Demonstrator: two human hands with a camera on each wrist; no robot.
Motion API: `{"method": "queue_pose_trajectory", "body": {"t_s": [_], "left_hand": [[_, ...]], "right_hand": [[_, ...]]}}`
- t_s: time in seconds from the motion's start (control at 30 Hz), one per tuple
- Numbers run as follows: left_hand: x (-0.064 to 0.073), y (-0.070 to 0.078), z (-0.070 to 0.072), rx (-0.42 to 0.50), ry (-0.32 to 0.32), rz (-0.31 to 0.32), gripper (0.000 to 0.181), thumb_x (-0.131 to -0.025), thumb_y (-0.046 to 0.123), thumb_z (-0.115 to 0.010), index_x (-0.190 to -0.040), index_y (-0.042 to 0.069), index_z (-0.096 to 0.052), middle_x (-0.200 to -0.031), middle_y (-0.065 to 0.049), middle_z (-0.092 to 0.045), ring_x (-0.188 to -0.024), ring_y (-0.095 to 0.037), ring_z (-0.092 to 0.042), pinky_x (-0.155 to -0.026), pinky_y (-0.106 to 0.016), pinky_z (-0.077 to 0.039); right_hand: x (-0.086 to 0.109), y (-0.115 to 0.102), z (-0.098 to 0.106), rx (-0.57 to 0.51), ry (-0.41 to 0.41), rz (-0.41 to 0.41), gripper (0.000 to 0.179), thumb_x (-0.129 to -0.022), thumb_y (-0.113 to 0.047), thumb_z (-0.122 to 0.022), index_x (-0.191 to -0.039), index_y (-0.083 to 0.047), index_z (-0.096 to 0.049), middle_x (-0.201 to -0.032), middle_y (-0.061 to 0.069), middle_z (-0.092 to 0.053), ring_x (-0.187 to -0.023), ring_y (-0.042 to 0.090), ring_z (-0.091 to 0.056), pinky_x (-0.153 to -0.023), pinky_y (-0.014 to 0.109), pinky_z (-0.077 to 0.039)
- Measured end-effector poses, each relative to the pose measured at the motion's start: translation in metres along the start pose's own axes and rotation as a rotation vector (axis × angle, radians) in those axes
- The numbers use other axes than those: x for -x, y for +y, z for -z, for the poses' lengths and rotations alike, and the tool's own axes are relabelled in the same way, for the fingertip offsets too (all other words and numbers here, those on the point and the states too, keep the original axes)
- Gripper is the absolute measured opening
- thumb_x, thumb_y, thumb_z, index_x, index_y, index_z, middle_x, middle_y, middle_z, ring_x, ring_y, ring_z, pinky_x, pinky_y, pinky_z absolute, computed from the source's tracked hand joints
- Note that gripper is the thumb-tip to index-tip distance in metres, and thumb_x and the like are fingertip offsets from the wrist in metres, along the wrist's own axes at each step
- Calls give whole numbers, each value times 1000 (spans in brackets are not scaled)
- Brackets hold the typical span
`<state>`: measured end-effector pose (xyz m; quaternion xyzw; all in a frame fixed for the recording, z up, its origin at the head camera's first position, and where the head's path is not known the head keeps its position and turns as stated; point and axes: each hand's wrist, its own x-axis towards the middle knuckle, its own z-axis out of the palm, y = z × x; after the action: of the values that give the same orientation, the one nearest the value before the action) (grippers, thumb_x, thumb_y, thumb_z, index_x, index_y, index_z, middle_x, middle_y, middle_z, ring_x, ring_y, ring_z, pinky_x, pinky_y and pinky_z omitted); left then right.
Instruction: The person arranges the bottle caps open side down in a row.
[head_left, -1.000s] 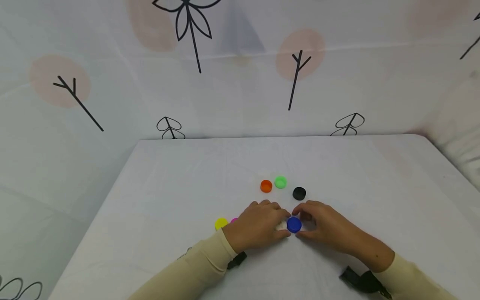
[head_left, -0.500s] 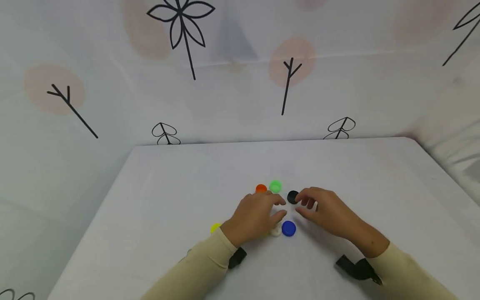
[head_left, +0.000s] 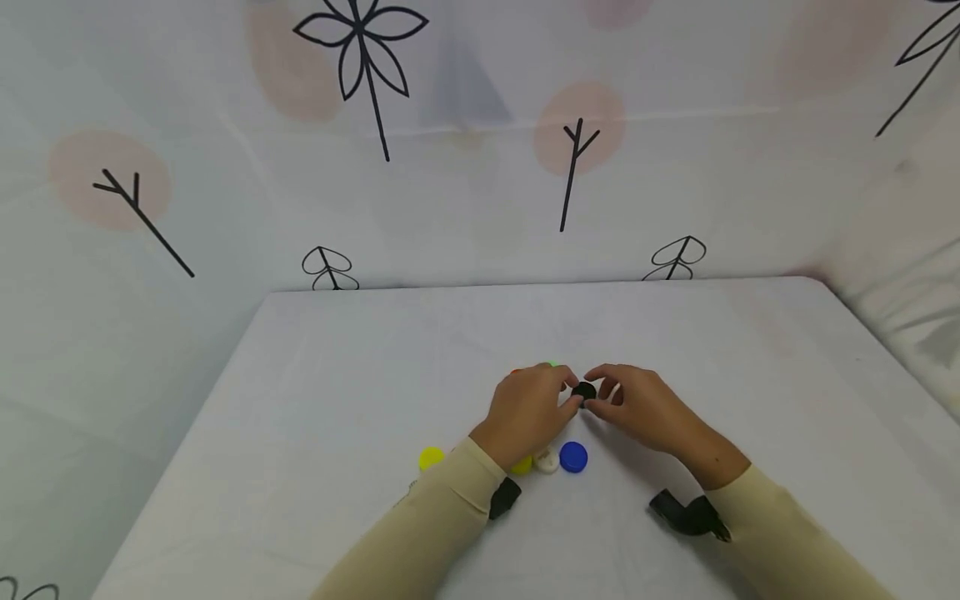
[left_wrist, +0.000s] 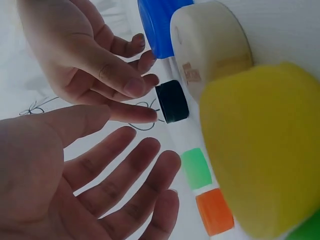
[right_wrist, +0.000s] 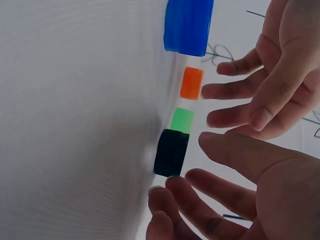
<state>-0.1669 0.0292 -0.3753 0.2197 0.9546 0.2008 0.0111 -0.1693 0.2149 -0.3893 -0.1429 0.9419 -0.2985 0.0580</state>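
A small black bottle cap (head_left: 583, 393) lies on the white table between both hands. To its left is my left hand (head_left: 525, 408), thumb and fingers spread near the cap. On the other side, my right hand (head_left: 641, 408) has its fingertips close around the cap's edge. Both wrist views show relaxed fingers beside the black cap (right_wrist: 172, 153), without a grip; exact contact is hard to tell. Behind the left hand, a green cap (left_wrist: 196, 168) and an orange cap (left_wrist: 215, 212) stand in a row, mostly hidden in the head view.
Nearer the person lie a blue cap (head_left: 573, 457), a white cap (head_left: 547, 460) and a yellow cap (head_left: 521, 467), partly under the left forearm. Another yellow cap (head_left: 431, 457) is farther left. A patterned cloth (head_left: 465, 200) hangs behind the table.
Both hands have moved away from the blue cap, forward to the black cap, and now come together around it. The blue cap stays on the table beside the white one.
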Motion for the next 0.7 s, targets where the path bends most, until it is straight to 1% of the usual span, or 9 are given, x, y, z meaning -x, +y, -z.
{"method": "queue_pose_trajectory", "body": {"t_s": [0.13, 0.2, 0.33, 0.47, 0.6, 0.7], "left_hand": [[-4, 2, -4, 6, -46, 36, 28, -96, 37, -67, -118, 20, -71, -104, 6, -73, -80, -4, -62, -61, -17, -45], [-5, 2, -5, 8, -59, 41, 30, -96, 37, -67, -120, 19, -71, -106, 5, -73, -79, -5, -62, -60, -17, -45], [-4, -2, -6, 10, -80, 41, 33, -97, 38, -66, -122, 18, -70, -111, 5, -73, -89, -7, -65, -68, -20, -50], [-5, -5, -8, 13, -122, 55, 35, -97, 39, -65, -125, 18, -69, -116, 4, -72, -99, -9, -66, -77, -23, -53], [-6, -6, -10, -14, -165, 61, 36, -98, 40, -63, -127, 19, -68, -118, 3, -71, -102, -11, -65, -80, -25, -53], [-6, -6, -12, -38, -185, 61, 36, -99, 40, -62, -127, 19, -68, -116, 2, -70, -102, -12, -64, -80, -26, -53]], "right_hand": [[-1, 6, -2, -8, -28, 12, 39, -90, -16, -73, -125, 0, -65, -88, 3, -69, -76, 13, -60, -66, 27, -51], [-1, 9, -3, -2, -27, 24, 39, -90, -15, -73, -124, 0, -65, -87, 3, -69, -75, 12, -60, -66, 26, -51], [-1, 9, -4, 6, -22, 38, 35, -89, -13, -73, -121, -2, -65, -86, 2, -69, -74, 11, -60, -65, 27, -50], [-1, 9, -4, -2, -33, 36, 32, -89, -11, -74, -118, -5, -65, -86, 3, -69, -75, 12, -61, -66, 28, -51], [-1, 9, -6, -15, -48, 29, 31, -88, -11, -75, -117, -6, -66, -87, 2, -68, -76, 12, -61, -68, 29, -52], [-1, 9, -8, -26, -59, 36, 32, -87, -11, -76, -117, -6, -66, -88, 2, -68, -77, 12, -61, -68, 28, -52]]}}
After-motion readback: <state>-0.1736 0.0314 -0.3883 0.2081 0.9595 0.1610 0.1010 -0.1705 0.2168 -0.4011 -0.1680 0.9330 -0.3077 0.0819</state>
